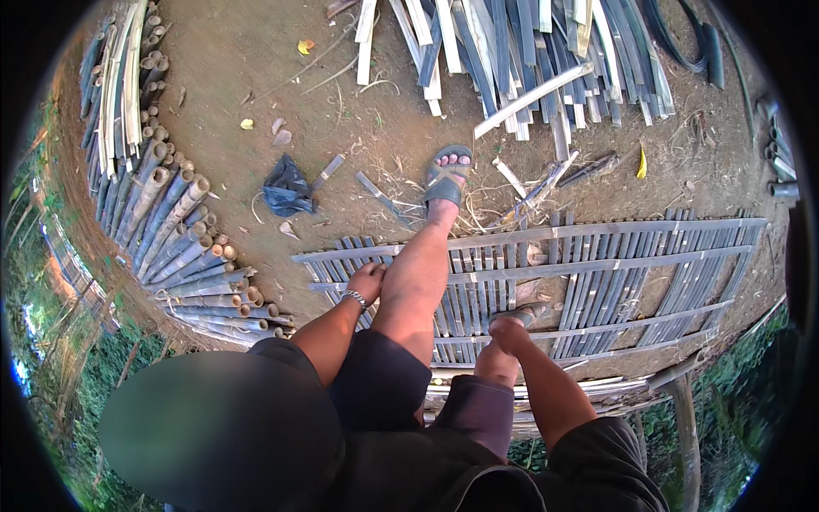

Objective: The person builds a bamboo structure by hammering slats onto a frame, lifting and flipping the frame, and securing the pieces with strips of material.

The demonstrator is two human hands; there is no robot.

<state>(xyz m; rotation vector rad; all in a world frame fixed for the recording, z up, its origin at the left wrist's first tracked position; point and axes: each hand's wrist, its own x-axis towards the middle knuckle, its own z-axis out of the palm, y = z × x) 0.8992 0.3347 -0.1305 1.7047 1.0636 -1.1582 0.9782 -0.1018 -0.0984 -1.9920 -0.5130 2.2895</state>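
A lattice panel of split bamboo slats (597, 264) lies on the ground, crossed by several long strips. My left hand (367, 282), with a metal band at its wrist, is at the panel's left part beside my left shin. Its fingers look curled, and whatever may be in them is hidden. Down by my right ankle is my right hand (510, 338), above the slats and close to my right sandal (531, 314); its fingers do not show clearly. My left foot in a sandal (445, 183) stands on the soil beyond the panel's far edge.
Bamboo poles (183, 230) are stacked at the left, with pale split strips (124, 77) on top. A pile of split bamboo (529, 51) lies at the far side. A black plastic bag (288, 186) sits on the dirt. A dark blurred round shape (222, 435) covers the lower left.
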